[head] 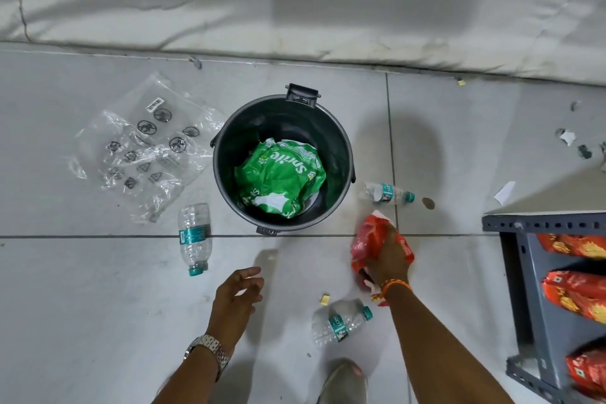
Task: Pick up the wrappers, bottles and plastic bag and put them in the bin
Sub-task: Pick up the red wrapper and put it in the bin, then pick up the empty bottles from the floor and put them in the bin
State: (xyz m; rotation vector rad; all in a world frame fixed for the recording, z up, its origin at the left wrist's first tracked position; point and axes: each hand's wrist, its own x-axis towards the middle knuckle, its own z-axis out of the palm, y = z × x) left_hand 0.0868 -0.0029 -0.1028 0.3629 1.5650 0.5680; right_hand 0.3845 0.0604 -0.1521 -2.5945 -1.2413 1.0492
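1. Three clear bottles with teal caps lie on their sides on the tiled floor (98, 305). The left bottle (194, 237) runs near to far, cap toward the person. The far-right bottle (388, 193) lies crosswise, cap pointing right. The near bottle (341, 322) lies on a slant, cap up and to the right.
2. The right hand (388, 257) is closed around a crumpled red wrapper (369, 239), just right of the bin; the hand hides the wrapper's middle.
3. The left hand (236, 298) hovers with fingers loosely spread, holding nothing.
4. The dark round bin (223, 170) holds a crumpled green Sprite wrapper (280, 179).
5. A clear plastic bag (144, 147) lies flat left of the bin.
6. A grey shelf (537, 272), cut off at the right edge, carries red packets (577, 295).
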